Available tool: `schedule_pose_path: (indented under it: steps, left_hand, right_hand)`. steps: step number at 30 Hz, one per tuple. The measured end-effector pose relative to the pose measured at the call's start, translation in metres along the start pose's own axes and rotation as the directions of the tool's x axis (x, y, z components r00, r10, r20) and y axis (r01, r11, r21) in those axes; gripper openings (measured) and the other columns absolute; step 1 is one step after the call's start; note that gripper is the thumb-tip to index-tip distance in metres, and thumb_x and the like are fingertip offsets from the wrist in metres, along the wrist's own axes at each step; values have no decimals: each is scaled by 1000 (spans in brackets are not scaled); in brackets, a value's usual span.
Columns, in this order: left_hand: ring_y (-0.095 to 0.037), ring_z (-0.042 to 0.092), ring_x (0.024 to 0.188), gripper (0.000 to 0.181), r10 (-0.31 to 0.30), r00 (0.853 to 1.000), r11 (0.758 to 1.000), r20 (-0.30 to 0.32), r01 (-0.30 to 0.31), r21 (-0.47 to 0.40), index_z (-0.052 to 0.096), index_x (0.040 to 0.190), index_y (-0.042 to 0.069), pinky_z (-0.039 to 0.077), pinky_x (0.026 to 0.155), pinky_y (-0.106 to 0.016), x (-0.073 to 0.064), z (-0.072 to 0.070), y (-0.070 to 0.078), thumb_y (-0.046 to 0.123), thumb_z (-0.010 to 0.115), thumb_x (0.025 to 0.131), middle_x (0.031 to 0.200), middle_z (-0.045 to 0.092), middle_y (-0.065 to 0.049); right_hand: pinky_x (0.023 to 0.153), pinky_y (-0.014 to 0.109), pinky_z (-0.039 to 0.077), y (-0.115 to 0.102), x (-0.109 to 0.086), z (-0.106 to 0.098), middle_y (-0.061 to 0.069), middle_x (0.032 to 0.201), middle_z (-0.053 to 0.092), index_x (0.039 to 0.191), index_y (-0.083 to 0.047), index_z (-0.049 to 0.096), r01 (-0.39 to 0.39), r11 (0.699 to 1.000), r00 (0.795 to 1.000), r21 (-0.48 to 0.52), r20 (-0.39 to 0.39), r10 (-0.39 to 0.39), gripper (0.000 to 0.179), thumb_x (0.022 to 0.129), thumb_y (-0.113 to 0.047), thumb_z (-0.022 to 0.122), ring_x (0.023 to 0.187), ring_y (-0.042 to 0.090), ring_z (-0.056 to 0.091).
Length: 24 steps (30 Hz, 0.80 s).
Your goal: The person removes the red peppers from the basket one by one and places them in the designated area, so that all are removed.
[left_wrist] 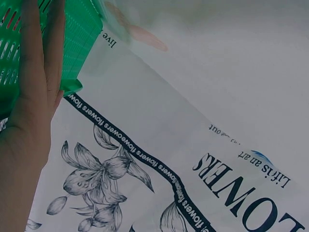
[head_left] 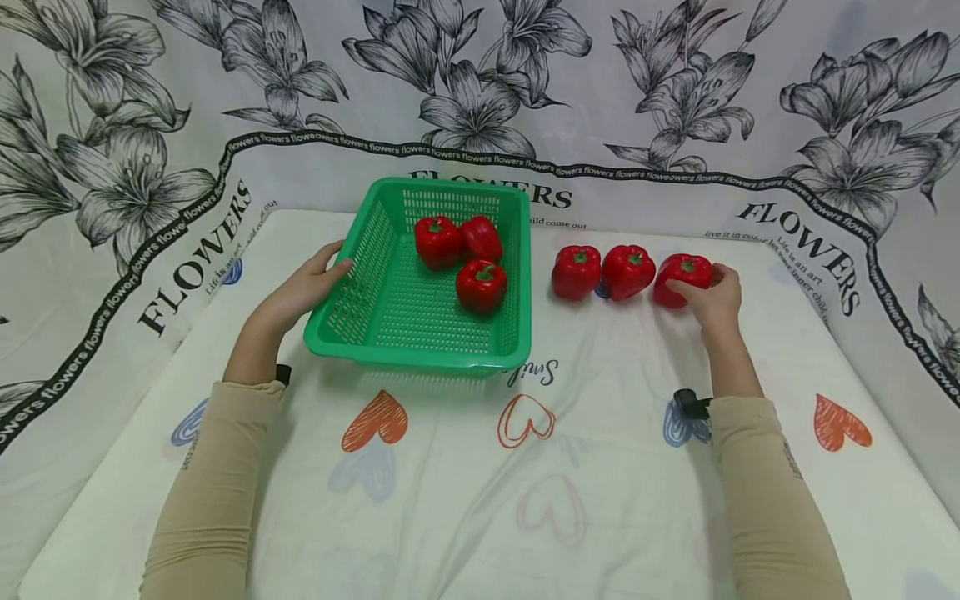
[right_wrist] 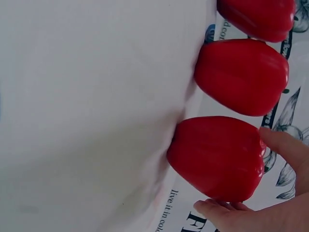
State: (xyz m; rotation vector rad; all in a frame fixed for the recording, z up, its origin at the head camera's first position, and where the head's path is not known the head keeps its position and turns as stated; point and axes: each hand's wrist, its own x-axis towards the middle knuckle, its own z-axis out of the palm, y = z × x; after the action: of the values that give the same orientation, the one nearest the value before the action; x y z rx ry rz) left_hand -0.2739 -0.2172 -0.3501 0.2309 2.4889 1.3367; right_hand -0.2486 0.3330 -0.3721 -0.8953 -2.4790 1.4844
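Note:
A green plastic basket [head_left: 420,357] stands on the tablecloth with three red bell peppers inside, one of them a pepper [head_left: 481,286] toward its right. My left hand [head_left: 303,287] holds the basket's left rim, thumb over the edge. In the left wrist view, straight fingers [left_wrist: 32,72] lie along the basket's slotted outer wall. Three more peppers sit in a row to the right of the basket. My right hand [head_left: 716,296] grips the rightmost bell pepper [right_wrist: 217,157], thumb on its stem end and fingers along its side. The middle pepper [right_wrist: 244,77] is right beside it.
The leftmost pepper of the row [head_left: 576,272] stands a little right of the basket. A white tablecloth [head_left: 465,517] with printed hearts covers the table. Behind rises a flower-printed cloth [head_left: 585,117] with a black lettered band.

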Motion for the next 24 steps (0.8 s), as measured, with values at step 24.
schedule_pose_path:
  steps: [24]
  left_hand:
    - [-43, 15, 148, 64, -10, 1000, 1000, -3, 10, 3, 2, 159, 19, 14, 113, -69, 0, 0, 0, 40, 31, 106, 163, 10, -20]
  right_hand:
    - [122, 32, 20, -56, -39, 17, -9, 164, 18, 156, -23, 19, 232, 960, 972, 155, -70, -224, 84, 90, -42, 67, 153, 10, 10]
